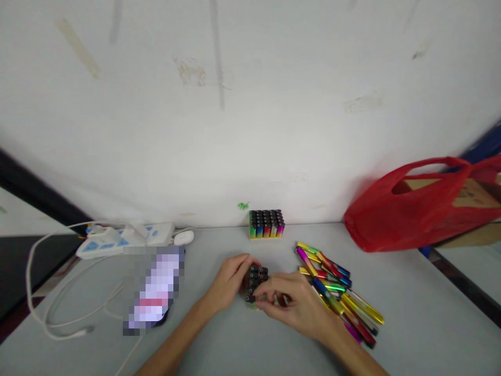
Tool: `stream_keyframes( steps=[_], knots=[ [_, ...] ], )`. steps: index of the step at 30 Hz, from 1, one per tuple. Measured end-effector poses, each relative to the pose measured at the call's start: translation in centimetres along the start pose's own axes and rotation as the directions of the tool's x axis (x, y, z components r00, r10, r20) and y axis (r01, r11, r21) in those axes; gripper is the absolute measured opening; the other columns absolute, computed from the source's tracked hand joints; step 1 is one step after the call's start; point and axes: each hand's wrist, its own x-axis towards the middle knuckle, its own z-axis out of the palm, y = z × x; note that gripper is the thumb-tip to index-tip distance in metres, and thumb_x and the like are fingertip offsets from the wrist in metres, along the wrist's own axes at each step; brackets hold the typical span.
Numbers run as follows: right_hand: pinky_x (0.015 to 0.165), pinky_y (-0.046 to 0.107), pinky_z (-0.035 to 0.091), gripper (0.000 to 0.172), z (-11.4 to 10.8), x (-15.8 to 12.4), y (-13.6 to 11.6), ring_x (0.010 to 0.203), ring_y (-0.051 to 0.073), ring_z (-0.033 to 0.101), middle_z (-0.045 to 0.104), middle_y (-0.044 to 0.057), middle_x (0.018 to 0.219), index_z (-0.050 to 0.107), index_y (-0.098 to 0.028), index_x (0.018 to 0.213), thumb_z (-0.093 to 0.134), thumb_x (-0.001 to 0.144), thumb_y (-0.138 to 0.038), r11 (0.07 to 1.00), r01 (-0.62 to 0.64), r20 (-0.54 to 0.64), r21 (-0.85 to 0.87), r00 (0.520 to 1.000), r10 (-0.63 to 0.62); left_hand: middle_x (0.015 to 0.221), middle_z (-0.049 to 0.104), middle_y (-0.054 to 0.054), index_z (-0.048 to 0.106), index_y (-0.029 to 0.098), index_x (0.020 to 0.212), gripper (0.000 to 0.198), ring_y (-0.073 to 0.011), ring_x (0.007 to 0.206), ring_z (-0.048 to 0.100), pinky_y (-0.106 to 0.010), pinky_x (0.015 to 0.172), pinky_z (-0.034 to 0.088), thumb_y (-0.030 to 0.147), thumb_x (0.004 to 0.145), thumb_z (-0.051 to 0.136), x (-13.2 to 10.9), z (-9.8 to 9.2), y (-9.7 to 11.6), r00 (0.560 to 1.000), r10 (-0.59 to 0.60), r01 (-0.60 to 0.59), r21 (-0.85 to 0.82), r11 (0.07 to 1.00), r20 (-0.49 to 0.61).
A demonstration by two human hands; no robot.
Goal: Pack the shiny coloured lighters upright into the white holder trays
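My left hand [228, 282] and my right hand [294, 304] are both closed around a small upright cluster of lighters with black caps [255, 283] on the grey table [410, 292]. The left hand cups the cluster from the left, and the right hand's fingers pinch it from the right and front. A pile of several colourful lighters [338, 292] lies flat just right of my right hand. A full block of upright lighters [266, 224] stands against the wall behind the hands.
A white power strip [125, 239] with white cables [58, 313] lies at the back left. A blurred flat object [154, 290] rests left of my left arm. A red plastic bag [415, 209] holding a cardboard box [469, 193] sits at the right.
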Motion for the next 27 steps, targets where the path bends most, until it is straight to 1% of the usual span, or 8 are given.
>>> stream_keyframes(
  steps=[8, 15, 18, 20, 21, 23, 25, 27],
  knots=[
    [0.063, 0.023, 0.052, 0.010, 0.2, -0.1, 0.0, 0.061, 0.013, 0.066, 0.076, -0.001, 0.079, 0.085, -0.027, 0.109, 0.081, 0.100, -0.030, 1.000, 0.002, 0.010, -0.005, 1.000, -0.002, 0.089, 0.079, -0.007, 0.081, 0.017, 0.097, 0.053, -0.0253, 0.081, 0.069, -0.029, 0.073, 0.050, 0.058, 0.111, 0.049, 0.1, 0.0, -0.2, 0.999, 0.047, -0.048, 0.044, 0.998, 0.012],
    [0.061, 0.023, 0.051, 0.013, 0.2, -0.1, -0.1, 0.058, 0.013, 0.064, 0.075, -0.002, 0.076, 0.084, -0.025, 0.109, 0.083, 0.098, -0.032, 1.000, 0.001, -0.016, -0.011, 1.000, -0.002, 0.092, 0.080, -0.009, 0.080, 0.017, 0.095, 0.057, -0.0284, 0.088, 0.072, -0.032, 0.081, 0.052, 0.060, 0.112, 0.046, 0.0, 0.1, 0.1, 0.998, 0.061, -0.061, 0.072, 0.996, 0.000],
    [0.058, 0.024, 0.046, 0.011, -0.5, -0.1, 0.2, 0.054, 0.012, 0.060, 0.069, -0.003, 0.068, 0.081, -0.022, 0.100, 0.074, 0.103, -0.030, 0.996, 0.040, -0.128, -0.076, 0.991, -0.049, 0.091, 0.081, -0.009, 0.080, 0.017, 0.096, 0.059, -0.0284, 0.087, 0.072, -0.032, 0.079, 0.052, 0.062, 0.112, 0.045, 0.0, 0.1, 0.1, 0.998, 0.054, -0.055, 0.071, 0.996, 0.007],
    [0.057, 0.026, 0.042, 0.025, -1.3, 0.0, 0.7, 0.051, 0.012, 0.056, 0.063, -0.003, 0.061, 0.076, -0.020, 0.085, 0.066, 0.107, -0.027, 0.981, 0.049, -0.265, -0.189, 0.959, -0.099, 0.091, 0.082, -0.008, 0.081, 0.017, 0.097, 0.060, -0.0280, 0.086, 0.073, -0.032, 0.078, 0.053, 0.062, 0.113, 0.044, 0.0, 0.0, 0.1, 0.999, 0.045, -0.046, 0.065, 0.997, 0.019],
    [0.057, 0.027, 0.041, 0.032, -1.7, 0.0, 1.1, 0.051, 0.013, 0.055, 0.060, -0.003, 0.059, 0.072, -0.021, 0.079, 0.062, 0.108, -0.027, 0.966, 0.021, -0.330, -0.259, 0.938, -0.109, 0.092, 0.082, -0.008, 0.081, 0.017, 0.098, 0.061, -0.0281, 0.086, 0.074, -0.032, 0.078, 0.054, 0.063, 0.113, 0.044, 0.0, 0.0, 0.1, 0.999, 0.040, -0.042, 0.061, 0.997, 0.024],
    [0.059, 0.029, 0.039, 0.036, -2.6, 0.1, 2.0, 0.052, 0.014, 0.055, 0.058, -0.003, 0.059, 0.067, -0.021, 0.075, 0.060, 0.109, -0.029, 0.915, -0.126, -0.456, -0.384, 0.887, -0.069, 0.094, 0.083, -0.009, 0.082, 0.018, 0.100, 0.061, -0.0286, 0.089, 0.074, -0.033, 0.079, 0.056, 0.064, 0.113, 0.043, 0.0, 0.0, 0.0, 0.999, 0.034, -0.036, 0.055, 0.998, 0.030],
    [0.063, 0.031, 0.039, 0.029, -3.5, 0.3, 2.8, 0.060, 0.017, 0.061, 0.065, 0.000, 0.070, 0.069, -0.021, 0.081, 0.063, 0.107, -0.032, 0.817, -0.312, -0.519, -0.486, 0.855, 0.018, 0.094, 0.083, -0.009, 0.083, 0.019, 0.101, 0.061, -0.0286, 0.088, 0.074, -0.033, 0.077, 0.056, 0.065, 0.112, 0.044, 0.0, 0.0, 0.0, 0.999, 0.027, -0.028, 0.053, 0.998, 0.031],
    [0.064, 0.032, 0.037, 0.022, -4.2, 0.5, 3.3, 0.069, 0.020, 0.067, 0.072, 0.003, 0.085, 0.072, -0.021, 0.087, 0.066, 0.105, -0.033, 0.678, -0.477, -0.563, -0.559, 0.819, 0.112, 0.092, 0.082, -0.008, 0.083, 0.019, 0.102, 0.062, -0.0278, 0.084, 0.074, -0.033, 0.074, 0.056, 0.066, 0.112, 0.044, 0.0, 0.0, -0.1, 0.999, 0.016, -0.018, 0.051, 0.999, 0.032]
  ],
)
